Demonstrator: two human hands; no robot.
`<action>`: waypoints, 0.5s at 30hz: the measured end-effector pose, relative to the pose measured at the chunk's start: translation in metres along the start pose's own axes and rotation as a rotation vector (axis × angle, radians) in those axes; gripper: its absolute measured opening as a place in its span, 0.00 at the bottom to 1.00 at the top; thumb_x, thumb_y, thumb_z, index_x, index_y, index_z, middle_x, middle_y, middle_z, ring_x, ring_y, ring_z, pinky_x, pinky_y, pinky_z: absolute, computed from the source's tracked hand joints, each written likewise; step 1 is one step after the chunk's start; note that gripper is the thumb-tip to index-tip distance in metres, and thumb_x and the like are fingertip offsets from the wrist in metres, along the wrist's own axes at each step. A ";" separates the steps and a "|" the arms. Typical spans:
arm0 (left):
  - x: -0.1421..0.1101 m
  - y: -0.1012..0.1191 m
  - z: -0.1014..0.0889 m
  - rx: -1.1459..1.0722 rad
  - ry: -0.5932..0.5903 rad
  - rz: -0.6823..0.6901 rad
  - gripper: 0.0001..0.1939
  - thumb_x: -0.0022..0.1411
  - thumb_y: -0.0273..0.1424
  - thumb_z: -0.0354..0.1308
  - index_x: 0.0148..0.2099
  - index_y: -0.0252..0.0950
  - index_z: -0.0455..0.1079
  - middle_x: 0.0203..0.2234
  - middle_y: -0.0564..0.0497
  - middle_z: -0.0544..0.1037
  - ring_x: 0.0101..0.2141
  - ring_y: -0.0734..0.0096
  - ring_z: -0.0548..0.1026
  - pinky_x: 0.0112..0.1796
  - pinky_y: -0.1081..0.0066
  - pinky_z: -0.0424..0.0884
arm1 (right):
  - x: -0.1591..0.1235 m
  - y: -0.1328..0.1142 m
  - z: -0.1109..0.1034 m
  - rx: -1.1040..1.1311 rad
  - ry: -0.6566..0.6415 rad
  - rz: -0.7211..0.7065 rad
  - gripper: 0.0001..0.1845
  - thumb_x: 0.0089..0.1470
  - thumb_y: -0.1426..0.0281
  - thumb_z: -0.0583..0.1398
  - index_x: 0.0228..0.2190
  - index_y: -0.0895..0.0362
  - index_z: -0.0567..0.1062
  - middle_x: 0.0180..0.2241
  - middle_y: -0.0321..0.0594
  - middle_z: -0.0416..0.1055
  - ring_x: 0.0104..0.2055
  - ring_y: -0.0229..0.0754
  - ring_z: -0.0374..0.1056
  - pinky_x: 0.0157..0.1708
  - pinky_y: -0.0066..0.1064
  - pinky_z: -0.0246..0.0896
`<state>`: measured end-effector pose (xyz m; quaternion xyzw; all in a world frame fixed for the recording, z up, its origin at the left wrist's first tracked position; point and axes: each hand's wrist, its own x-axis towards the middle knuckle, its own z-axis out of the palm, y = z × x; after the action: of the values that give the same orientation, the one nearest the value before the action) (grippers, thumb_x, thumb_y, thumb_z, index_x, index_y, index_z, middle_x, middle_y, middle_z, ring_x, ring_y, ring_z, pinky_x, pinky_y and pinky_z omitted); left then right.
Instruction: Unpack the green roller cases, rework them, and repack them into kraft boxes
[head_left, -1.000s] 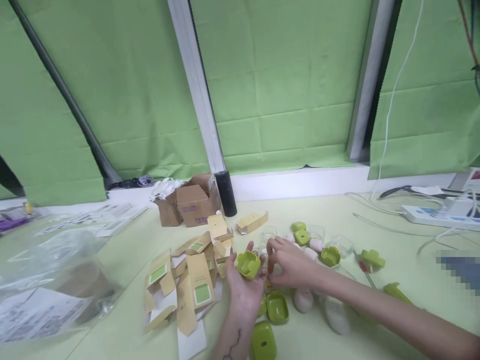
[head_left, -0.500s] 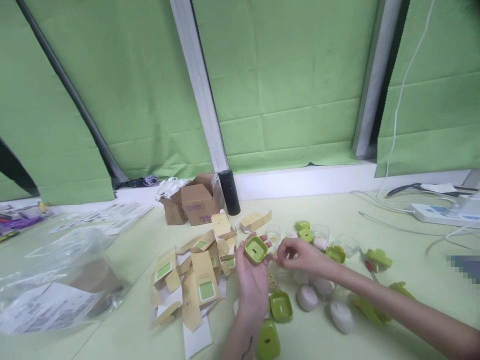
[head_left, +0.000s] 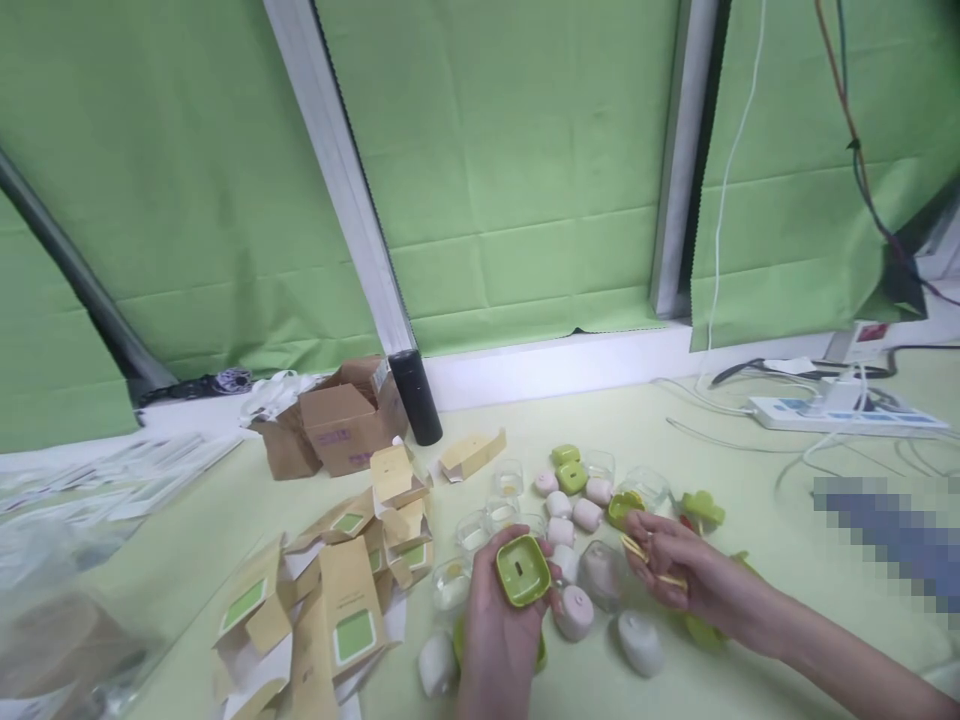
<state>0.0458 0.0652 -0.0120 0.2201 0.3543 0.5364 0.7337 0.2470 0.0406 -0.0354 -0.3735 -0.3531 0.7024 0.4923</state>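
Note:
A small green square cup [head_left: 523, 571] with a slot in its bottom rests in my left hand [head_left: 499, 620], its open side facing me. The fingers curl around its edges. My right hand [head_left: 686, 575] is apart from it, over the right part of the cluster, closed on a thin yellow piece [head_left: 634, 547] whose kind I cannot make out. Near that hand lies another green cup [head_left: 624, 508]. White and pale pink rounded pieces, such as this one [head_left: 575, 612], lie between my hands. Clear cups [head_left: 451, 583] stand left of and behind my left hand.
Opened cardboard packages [head_left: 349, 600] with green panels pile up on the left. Behind them stand a brown carton [head_left: 345, 425] and a black cylinder [head_left: 415, 398]. A white power strip [head_left: 780, 413] with cables lies at the back right. Plastic wrapping [head_left: 67, 640] sits far left.
My right hand has moved right, away from my left hand, and a yellow piece now shows in it. The view has turned right. My left hand keeps hold of the green cup.

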 end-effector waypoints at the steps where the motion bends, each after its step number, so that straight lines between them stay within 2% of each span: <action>1: -0.001 0.000 0.000 -0.017 -0.009 -0.023 0.10 0.51 0.35 0.58 0.35 0.34 0.70 0.23 0.48 0.77 0.23 0.66 0.73 0.21 0.72 0.64 | -0.002 0.000 0.000 0.022 -0.011 0.031 0.10 0.41 0.77 0.57 0.28 0.54 0.63 0.22 0.28 0.64 0.20 0.29 0.52 0.21 0.21 0.45; 3: -0.002 0.000 0.000 -0.069 -0.025 -0.070 0.09 0.53 0.34 0.57 0.35 0.34 0.71 0.25 0.46 0.78 0.25 0.66 0.74 0.23 0.71 0.66 | -0.004 -0.002 0.003 0.016 -0.036 0.031 0.06 0.43 0.75 0.57 0.28 0.55 0.65 0.23 0.30 0.65 0.23 0.31 0.55 0.24 0.22 0.50; 5: -0.003 -0.002 0.000 -0.112 -0.031 -0.117 0.10 0.56 0.32 0.54 0.36 0.33 0.73 0.28 0.44 0.78 0.27 0.64 0.75 0.27 0.69 0.69 | -0.005 -0.004 0.007 -0.098 -0.048 -0.008 0.04 0.49 0.70 0.58 0.27 0.56 0.66 0.23 0.30 0.65 0.24 0.32 0.55 0.25 0.23 0.50; 7: -0.003 -0.006 -0.002 -0.137 -0.049 -0.160 0.11 0.57 0.30 0.52 0.38 0.32 0.74 0.32 0.43 0.79 0.31 0.64 0.76 0.35 0.66 0.72 | -0.006 -0.003 0.011 -0.271 -0.031 -0.046 0.08 0.54 0.64 0.59 0.33 0.55 0.67 0.24 0.30 0.68 0.22 0.32 0.54 0.22 0.24 0.47; 9: -0.002 -0.015 -0.004 -0.130 -0.114 -0.182 0.11 0.59 0.32 0.55 0.41 0.32 0.73 0.37 0.43 0.78 0.36 0.63 0.76 0.40 0.63 0.71 | -0.007 -0.001 0.015 -0.389 -0.020 -0.103 0.15 0.54 0.58 0.60 0.40 0.53 0.65 0.26 0.32 0.72 0.22 0.33 0.59 0.21 0.24 0.48; 12: 0.001 -0.030 -0.010 -0.006 -0.227 -0.132 0.17 0.56 0.40 0.61 0.43 0.34 0.73 0.39 0.43 0.78 0.36 0.62 0.75 0.33 0.67 0.71 | -0.011 0.004 0.020 -0.513 0.032 -0.222 0.16 0.54 0.54 0.59 0.37 0.53 0.68 0.30 0.38 0.75 0.32 0.41 0.70 0.30 0.30 0.60; 14: 0.003 -0.037 -0.012 0.072 -0.266 -0.088 0.19 0.55 0.42 0.62 0.42 0.33 0.75 0.37 0.42 0.79 0.34 0.64 0.75 0.29 0.71 0.69 | -0.016 0.007 0.022 -0.659 0.095 -0.303 0.15 0.55 0.54 0.58 0.34 0.53 0.71 0.33 0.40 0.75 0.38 0.45 0.70 0.35 0.34 0.62; 15: 0.003 -0.039 -0.013 0.088 -0.282 -0.078 0.18 0.55 0.41 0.63 0.41 0.32 0.75 0.37 0.42 0.79 0.34 0.65 0.74 0.30 0.71 0.69 | -0.018 0.008 0.023 -0.721 0.124 -0.336 0.15 0.56 0.55 0.57 0.37 0.52 0.71 0.34 0.40 0.74 0.37 0.45 0.69 0.35 0.34 0.63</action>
<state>0.0613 0.0549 -0.0488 0.3112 0.2790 0.4552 0.7862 0.2282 0.0180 -0.0286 -0.5013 -0.6025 0.4194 0.4580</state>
